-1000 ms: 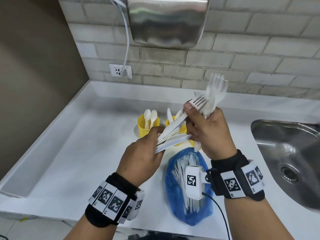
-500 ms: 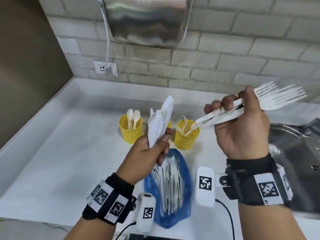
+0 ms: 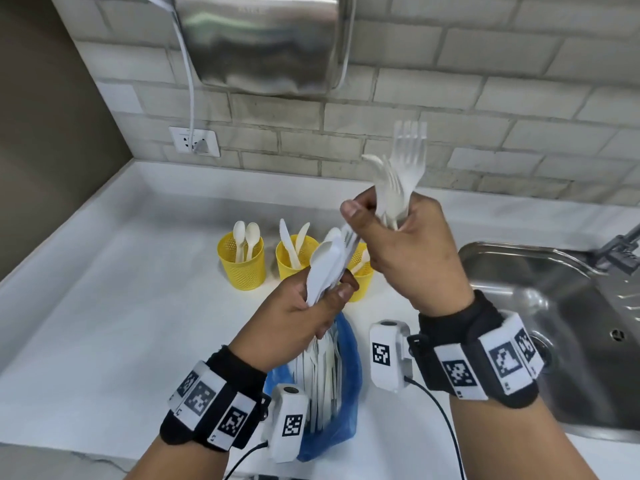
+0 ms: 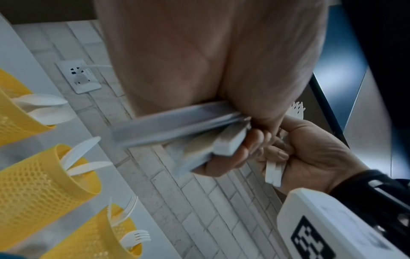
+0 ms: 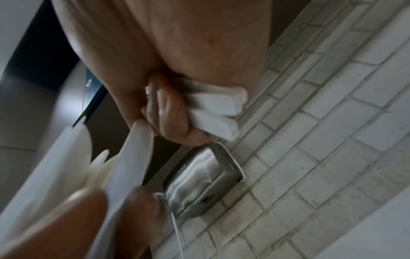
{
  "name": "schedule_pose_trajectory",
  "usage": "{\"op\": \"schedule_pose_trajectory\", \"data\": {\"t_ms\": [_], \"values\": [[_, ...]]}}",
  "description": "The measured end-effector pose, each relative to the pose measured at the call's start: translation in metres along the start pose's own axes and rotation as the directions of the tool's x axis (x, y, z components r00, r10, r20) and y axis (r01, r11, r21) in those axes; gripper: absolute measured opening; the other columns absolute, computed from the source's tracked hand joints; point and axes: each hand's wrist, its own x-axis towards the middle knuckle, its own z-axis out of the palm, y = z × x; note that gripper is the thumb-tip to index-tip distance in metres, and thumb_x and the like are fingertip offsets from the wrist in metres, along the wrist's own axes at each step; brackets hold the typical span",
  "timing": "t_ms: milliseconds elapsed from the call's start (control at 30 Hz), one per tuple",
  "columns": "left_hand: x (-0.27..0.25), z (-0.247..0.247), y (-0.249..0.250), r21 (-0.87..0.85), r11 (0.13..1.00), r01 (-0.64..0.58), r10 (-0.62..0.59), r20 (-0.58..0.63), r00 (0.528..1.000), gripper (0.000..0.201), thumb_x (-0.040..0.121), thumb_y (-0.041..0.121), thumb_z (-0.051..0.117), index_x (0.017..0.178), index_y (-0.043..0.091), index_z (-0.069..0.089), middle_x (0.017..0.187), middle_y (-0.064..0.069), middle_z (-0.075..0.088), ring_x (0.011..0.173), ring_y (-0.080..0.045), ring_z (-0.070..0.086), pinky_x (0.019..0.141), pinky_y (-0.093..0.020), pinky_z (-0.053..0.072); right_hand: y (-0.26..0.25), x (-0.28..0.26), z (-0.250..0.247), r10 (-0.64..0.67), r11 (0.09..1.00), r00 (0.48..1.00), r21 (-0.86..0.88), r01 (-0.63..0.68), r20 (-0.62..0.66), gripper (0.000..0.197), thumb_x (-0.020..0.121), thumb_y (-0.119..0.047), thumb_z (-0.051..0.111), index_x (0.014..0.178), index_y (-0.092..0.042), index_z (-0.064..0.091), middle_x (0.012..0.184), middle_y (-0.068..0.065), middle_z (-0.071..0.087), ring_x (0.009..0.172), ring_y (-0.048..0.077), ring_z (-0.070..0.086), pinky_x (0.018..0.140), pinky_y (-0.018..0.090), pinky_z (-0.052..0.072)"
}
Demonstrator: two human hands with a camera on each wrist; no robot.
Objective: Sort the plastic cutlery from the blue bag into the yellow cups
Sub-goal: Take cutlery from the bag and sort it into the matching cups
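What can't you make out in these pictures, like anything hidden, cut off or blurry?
- Right yellow cup: head view, mostly hidden behind the cutlery bundle in the left hand.
- That bundle's mix of pieces: left wrist view, motion-blurred.
- Count of forks in the right hand: they overlap.
- Blue bag: contents partly covered by the left hand and wrist camera.
- Sink: cut off by the right edge.

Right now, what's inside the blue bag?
White plastic cutlery lies lengthwise in the blue bag. The left hand and a wrist camera cover both ends, so counts and kinds stay unclear.
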Motion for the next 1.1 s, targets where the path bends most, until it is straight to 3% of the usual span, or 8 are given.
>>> {"op": "schedule_pose_trajectory", "data": {"t_ms": [133, 300, 433, 533, 633, 767, 967, 1100], "values": [[0.011, 0.016, 0.001, 0.010, 1.000, -0.014, 0.015, -0.082, 0.996, 0.023, 0.100, 0.025, 0.065, 0.089, 0.006, 0.059, 0.062, 0.010, 0.046, 0.050, -0.008, 0.041, 0.053, -0.017, 0.037, 0.009, -0.007, -0.013, 0.015, 0.998, 1.000, 0.053, -0.014, -0.027, 0.019, 0.098, -0.022, 0.068, 0.085, -0.008, 0.065, 0.047, -0.016, 0.049, 0.041, 0.003, 0.046, 0.049, 0.014, 0.036], [0.020, 0.032, 0.002, -0.260, 0.963, 0.064, -0.096, -0.110, 0.989, 0.023, 0.103, 0.033, 0.059, 0.094, 0.015, 0.071, 0.055, -0.004, 0.043, 0.046, -0.019, 0.042, 0.049, -0.027, 0.040, 0.014, -0.011, -0.033, 0.131, 0.891, 0.981, 0.451, -0.053, -0.143, 0.043, 0.101, -0.027, 0.063, 0.064, -0.016, 0.045, 0.051, -0.003, 0.024, 0.040, 0.012, 0.018, 0.043, 0.019, 0.020], [0.024, 0.042, 0.013, -0.479, 0.860, 0.177, -0.186, 0.030, 0.982, 0.033, 0.099, 0.036, 0.054, 0.117, 0.016, 0.073, 0.099, -0.016, 0.076, 0.081, -0.027, 0.075, 0.065, -0.031, 0.060, 0.011, -0.016, -0.047, 0.147, 0.817, 0.974, 0.577, -0.020, -0.174, 0.051, 0.100, -0.029, 0.059, 0.057, -0.021, 0.031, 0.053, -0.001, 0.018, 0.040, 0.014, 0.017, 0.042, 0.021, 0.023], [0.032, 0.052, 0.015, -0.562, 0.768, 0.307, -0.299, 0.110, 0.948, 0.040, 0.101, 0.033, 0.049, 0.131, 0.010, 0.064, 0.122, -0.019, 0.072, 0.111, -0.033, 0.072, 0.084, -0.034, 0.062, 0.006, -0.016, -0.053, 0.017, 0.845, 0.979, 0.526, 0.094, -0.202, 0.050, 0.099, -0.027, 0.058, 0.055, -0.017, 0.037, 0.047, 0.000, 0.028, 0.038, 0.018, 0.027, 0.046, 0.029, 0.029], [0.042, 0.057, 0.015, -0.668, 0.634, 0.389, -0.374, 0.175, 0.911, 0.041, 0.102, 0.032, 0.051, 0.131, 0.005, 0.063, 0.130, -0.023, 0.067, 0.120, -0.033, 0.067, 0.094, -0.036, 0.059, 0.011, -0.013, -0.049, -0.106, 0.919, 0.971, 0.352, 0.177, -0.212, 0.041, 0.094, -0.032, 0.061, 0.058, -0.016, 0.051, 0.047, 0.003, 0.044, 0.040, 0.027, 0.041, 0.049, 0.040, 0.038], [0.049, 0.067, 0.011, -0.700, 0.596, 0.393, -0.363, 0.202, 0.910, 0.032, 0.105, 0.023, 0.051, 0.124, -0.002, 0.060, 0.146, -0.029, 0.052, 0.133, -0.036, 0.057, 0.104, -0.041, 0.053, 0.031, -0.022, -0.036, 0.053, 0.968, 0.979, 0.251, -0.001, -0.199, 0.042, 0.086, -0.036, 0.071, 0.070, 0.001, 0.060, 0.052, 0.008, 0.059, 0.049, 0.022, 0.059, 0.057, 0.032, 0.051], [0.052, 0.073, 0.016, -0.732, 0.579, 0.360, -0.385, 0.144, 0.912, 0.024, 0.102, 0.019, 0.057, 0.109, 0.000, 0.070, 0.130, -0.022, 0.065, 0.121, -0.034, 0.067, 0.112, -0.043, 0.047, 0.040, -0.013, -0.049, -0.043, 0.978, 0.971, 0.191, 0.090, -0.236, 0.034, 0.095, -0.020, 0.063, 0.067, -0.002, 0.056, 0.055, 0.008, 0.060, 0.056, 0.026, 0.064, 0.064, 0.032, 0.054], [0.053, 0.083, 0.022, -0.679, 0.662, 0.317, -0.426, 0.006, 0.905, 0.028, 0.102, 0.014, 0.056, 0.117, -0.007, 0.067, 0.116, -0.025, 0.073, 0.104, -0.036, 0.074, 0.090, -0.034, 0.061, 0.049, -0.013, -0.066, -0.047, 0.990, 0.965, 0.113, 0.079, -0.258, 0.032, 0.100, -0.012, 0.062, 0.069, -0.004, 0.057, 0.061, -0.013, 0.059, 0.063, 0.003, 0.060, 0.068, 0.012, 0.044]]}}
